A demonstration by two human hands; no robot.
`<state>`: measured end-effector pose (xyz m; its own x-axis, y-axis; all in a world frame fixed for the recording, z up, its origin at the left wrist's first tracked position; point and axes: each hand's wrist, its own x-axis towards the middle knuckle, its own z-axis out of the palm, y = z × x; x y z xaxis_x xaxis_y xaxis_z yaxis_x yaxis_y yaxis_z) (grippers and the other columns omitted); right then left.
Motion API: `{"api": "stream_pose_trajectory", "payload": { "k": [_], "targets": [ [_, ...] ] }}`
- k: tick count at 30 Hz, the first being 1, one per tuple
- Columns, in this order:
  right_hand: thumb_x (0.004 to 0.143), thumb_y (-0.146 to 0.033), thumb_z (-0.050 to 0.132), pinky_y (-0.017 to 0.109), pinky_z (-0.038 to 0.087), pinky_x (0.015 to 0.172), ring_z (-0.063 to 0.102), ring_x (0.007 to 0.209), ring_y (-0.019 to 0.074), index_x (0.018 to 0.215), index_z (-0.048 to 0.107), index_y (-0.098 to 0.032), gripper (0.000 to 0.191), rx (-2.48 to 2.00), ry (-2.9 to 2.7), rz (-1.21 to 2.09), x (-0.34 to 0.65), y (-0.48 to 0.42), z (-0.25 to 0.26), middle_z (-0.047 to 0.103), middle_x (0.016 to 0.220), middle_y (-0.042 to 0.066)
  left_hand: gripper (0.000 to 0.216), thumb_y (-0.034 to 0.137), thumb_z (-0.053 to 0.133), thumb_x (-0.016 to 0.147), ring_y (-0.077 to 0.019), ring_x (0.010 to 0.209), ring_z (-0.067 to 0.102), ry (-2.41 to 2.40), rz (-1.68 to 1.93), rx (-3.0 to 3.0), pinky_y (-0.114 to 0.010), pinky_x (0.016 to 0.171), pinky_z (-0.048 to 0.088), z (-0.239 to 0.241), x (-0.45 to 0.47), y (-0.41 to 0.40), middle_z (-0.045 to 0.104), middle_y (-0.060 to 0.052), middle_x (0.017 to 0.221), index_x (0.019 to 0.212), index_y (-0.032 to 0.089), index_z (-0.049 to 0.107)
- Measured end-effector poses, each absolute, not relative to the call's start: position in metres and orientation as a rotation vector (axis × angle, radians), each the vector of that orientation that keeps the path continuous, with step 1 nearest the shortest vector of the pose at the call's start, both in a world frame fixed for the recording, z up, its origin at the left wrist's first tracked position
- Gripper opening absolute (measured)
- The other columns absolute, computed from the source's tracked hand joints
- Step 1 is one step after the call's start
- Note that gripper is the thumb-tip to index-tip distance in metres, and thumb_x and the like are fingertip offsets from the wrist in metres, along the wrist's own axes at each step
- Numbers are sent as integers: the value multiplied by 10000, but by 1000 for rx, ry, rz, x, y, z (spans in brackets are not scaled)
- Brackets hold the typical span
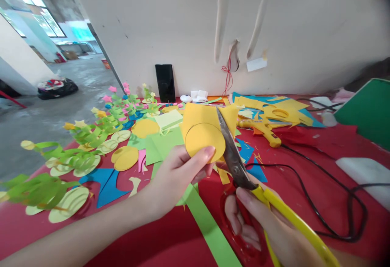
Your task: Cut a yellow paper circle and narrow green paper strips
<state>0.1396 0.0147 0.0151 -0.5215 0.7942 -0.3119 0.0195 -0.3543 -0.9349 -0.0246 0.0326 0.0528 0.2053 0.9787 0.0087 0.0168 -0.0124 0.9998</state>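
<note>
My left hand (179,173) pinches a yellow paper sheet (204,126) with a circle partly cut out of it, held above the red table (304,169). My right hand (262,226) grips yellow-handled scissors (234,153); their metal blades run up along the right edge of the circle, into the sheet. Both hands are closed on what they hold.
Green paper plants on pale discs (70,159) line the table's left. Yellow discs (126,157), green sheets (161,143), blue scraps (106,181) and a green strip (210,226) lie about. A yellow glue gun (262,129) with black cord (335,194) lies right. A black phone (165,82) leans on the wall.
</note>
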Motion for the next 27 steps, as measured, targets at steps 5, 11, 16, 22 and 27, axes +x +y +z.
{"api": "stream_pose_trajectory", "payload": {
  "k": [5,11,16,22,27],
  "targets": [
    [717,-621,447,145,229,317,248,304,16,799,469,-166,463,-1075,-1261,2036,139,16,26,421,440,-64,360,289,431,862,-75,464,269,967,1113,1241,-236,449,197,53,-27,37,331,43,502,529,158,394],
    [783,-569,400,161,225,352,242,352,16,573,409,-158,462,-1168,-1338,1939,144,11,24,396,469,-43,364,238,423,862,-73,454,261,902,1098,1250,-229,446,207,55,-28,37,300,48,487,509,154,393],
    [812,-402,417,193,243,370,329,396,53,656,470,-170,284,-1077,-1493,1682,144,11,17,445,512,-16,366,227,422,851,-69,448,275,890,1093,1244,-223,430,208,64,-30,33,292,47,480,495,152,388],
    [765,-197,385,202,325,432,426,460,76,781,470,-196,86,-958,-1518,1564,141,12,22,484,543,-23,347,235,422,843,-69,446,285,884,1049,1276,-225,425,212,71,-29,27,319,45,477,506,157,394],
    [778,-188,368,207,289,421,396,444,71,878,487,-198,155,-974,-1606,1471,145,12,20,507,559,-25,344,236,423,843,-68,444,280,899,1038,1269,-230,427,207,70,-27,24,316,48,473,509,158,403]
  ]
}}
